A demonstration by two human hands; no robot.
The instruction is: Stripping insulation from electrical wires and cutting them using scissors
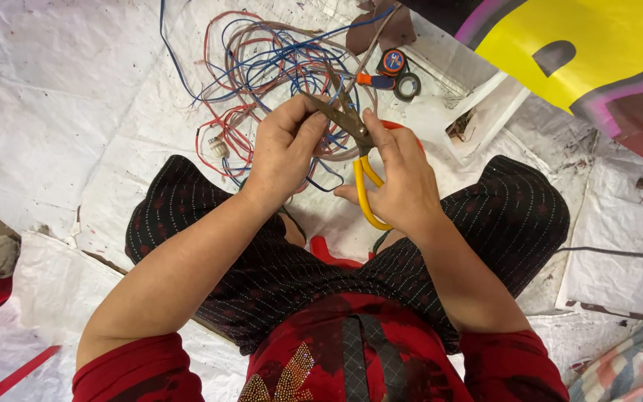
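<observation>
From my remote seat I look down on white woven sheeting [61,112] that covers the floor, wrinkled and stained with dark spots. At the top right lies a big yellow panel [604,45] with pink and dark borders, and a striped cloth [634,365] shows in the bottom right corner. I see the person sitting cross-legged in dark dotted trousers [500,216] and a red top [336,357].

A large loose tangle of wires [262,67], red, blue and pale brown, spreads on the sheeting just beyond the hands, and some strands pass behind the fingers, so I cannot follow each one. Beside the tangle, to the upper right, lie a roll of black tape [408,86], a small round orange and black tape measure [392,62] and an orange-handled tool [372,80], close together.

The scissors [351,126] sit between both hands above the lap, dark blades pointing up and left into the wires, yellow handle loops [366,195] hanging down. The right hand [403,182] has its grip closed around the loops, thumb lying along the pivot. The left hand [284,152] has its grip pressed together, pinching a pale brown wire [320,155] right at the blades, thumb and fingertips touching the metal.
</observation>
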